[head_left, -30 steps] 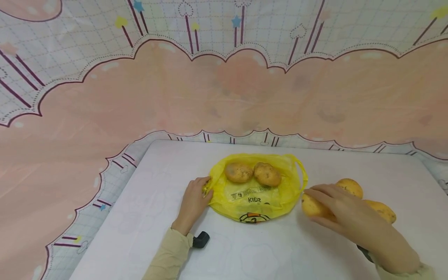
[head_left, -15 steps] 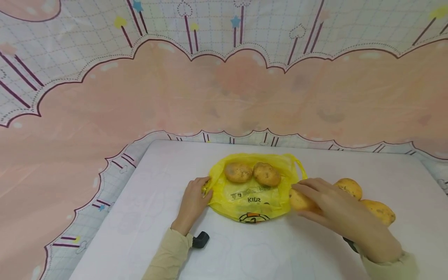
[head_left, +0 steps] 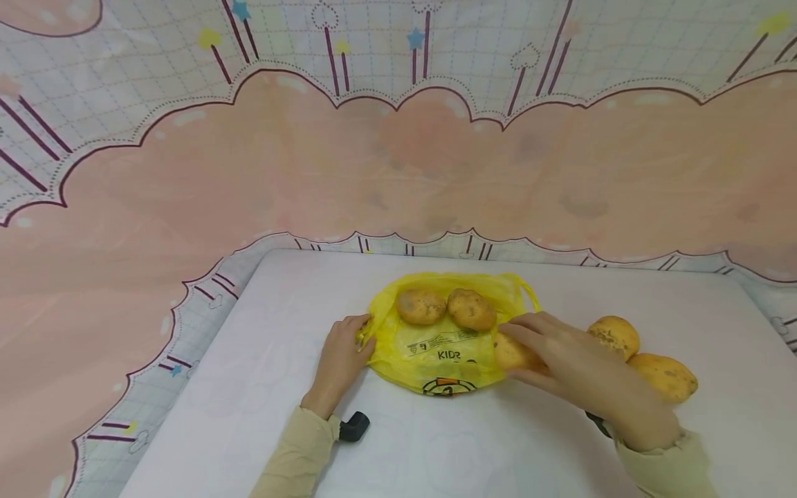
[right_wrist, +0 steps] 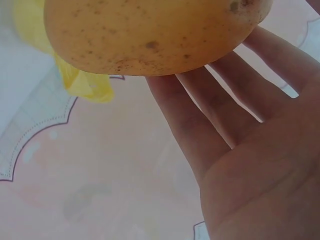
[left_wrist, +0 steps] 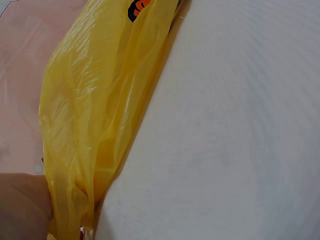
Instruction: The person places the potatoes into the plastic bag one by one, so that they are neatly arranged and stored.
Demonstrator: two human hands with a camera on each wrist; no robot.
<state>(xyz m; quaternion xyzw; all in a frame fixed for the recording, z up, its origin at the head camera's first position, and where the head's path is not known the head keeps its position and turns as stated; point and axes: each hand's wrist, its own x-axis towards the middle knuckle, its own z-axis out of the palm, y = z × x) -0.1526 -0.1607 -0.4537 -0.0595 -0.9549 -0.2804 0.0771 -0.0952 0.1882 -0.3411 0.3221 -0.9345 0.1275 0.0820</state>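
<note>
Well, the left hand (head_left: 339, 356) grips the yellow bag (head_left: 407, 370) near the white surface's (head_left: 448, 456) far edge, two potatoes (head_left: 471, 310) inside. The right hand (head_left: 569, 360) holds another potato (head_left: 513, 353); two more (head_left: 665, 378) lie toward the right edge.

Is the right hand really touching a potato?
Touching. The head view shows the right hand holding one potato between its fingers and thumb.

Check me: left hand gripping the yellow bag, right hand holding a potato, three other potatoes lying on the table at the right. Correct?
No: the head view shows two other potatoes, not three, on the table at the right. The left hand is gripping the yellow bag and the right hand holding a potato.
</note>
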